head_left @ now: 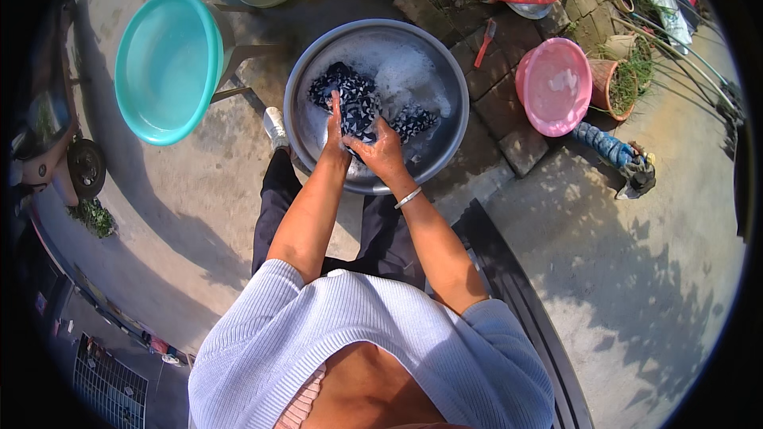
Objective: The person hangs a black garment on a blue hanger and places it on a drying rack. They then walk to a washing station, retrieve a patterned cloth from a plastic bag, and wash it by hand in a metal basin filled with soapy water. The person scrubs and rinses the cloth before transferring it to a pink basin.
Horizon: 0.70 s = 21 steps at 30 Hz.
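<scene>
Right hand (385,152) clamped on cloth (358,108); left hand (335,133) against it, grip unclear. Sudsy basin (450,129) around both, concrete ground (179,206) below, tub (163,71) leftward.

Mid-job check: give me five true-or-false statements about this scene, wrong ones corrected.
1. The left hand and right hand both touch the patterned cloth. True.
2. The bracelet is on the left wrist. False: the bracelet circles the right wrist.
3. White suds lie in the metal basin. True.
4. The turquoise basin stands right of the metal basin. False: the turquoise basin is left.
5. The pink basin is right of the metal basin. True.
</scene>
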{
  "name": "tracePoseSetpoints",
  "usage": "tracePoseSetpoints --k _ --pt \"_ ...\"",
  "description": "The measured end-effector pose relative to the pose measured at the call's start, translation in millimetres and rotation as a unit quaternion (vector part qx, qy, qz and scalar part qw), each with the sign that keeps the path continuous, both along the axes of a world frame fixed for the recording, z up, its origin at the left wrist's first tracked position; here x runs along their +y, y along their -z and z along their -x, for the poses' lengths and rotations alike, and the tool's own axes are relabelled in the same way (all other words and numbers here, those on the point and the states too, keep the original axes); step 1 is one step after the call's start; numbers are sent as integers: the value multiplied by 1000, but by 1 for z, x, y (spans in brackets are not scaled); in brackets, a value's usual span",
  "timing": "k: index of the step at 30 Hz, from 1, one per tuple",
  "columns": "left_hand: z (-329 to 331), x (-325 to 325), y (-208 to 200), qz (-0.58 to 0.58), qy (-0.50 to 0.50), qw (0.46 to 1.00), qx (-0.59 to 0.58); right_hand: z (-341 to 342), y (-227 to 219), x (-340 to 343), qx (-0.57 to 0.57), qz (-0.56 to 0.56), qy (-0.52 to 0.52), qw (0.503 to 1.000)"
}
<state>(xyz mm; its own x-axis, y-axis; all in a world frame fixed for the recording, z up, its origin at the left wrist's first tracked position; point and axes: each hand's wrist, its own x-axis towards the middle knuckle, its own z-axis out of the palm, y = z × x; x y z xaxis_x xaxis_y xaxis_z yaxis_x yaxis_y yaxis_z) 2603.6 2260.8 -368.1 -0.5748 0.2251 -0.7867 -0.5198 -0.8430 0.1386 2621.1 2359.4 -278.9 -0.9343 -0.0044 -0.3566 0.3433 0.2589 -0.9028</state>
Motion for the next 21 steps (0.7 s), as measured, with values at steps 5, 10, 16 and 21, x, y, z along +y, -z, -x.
tracePoseSetpoints --k 5,10,16,21 --pt "-33 7 27 -7 -69 994 83 14 -7 -6 14 -197 40 980" --pt "-26 -1 33 274 149 948 -68 36 15 22 56 -305 66 949" --pt "-6 -14 -42 221 196 955 17 2 17 80 -56 -432 -36 900" --pt "9 -26 -91 265 280 912 143 1 -33 53 18 -448 -52 892"
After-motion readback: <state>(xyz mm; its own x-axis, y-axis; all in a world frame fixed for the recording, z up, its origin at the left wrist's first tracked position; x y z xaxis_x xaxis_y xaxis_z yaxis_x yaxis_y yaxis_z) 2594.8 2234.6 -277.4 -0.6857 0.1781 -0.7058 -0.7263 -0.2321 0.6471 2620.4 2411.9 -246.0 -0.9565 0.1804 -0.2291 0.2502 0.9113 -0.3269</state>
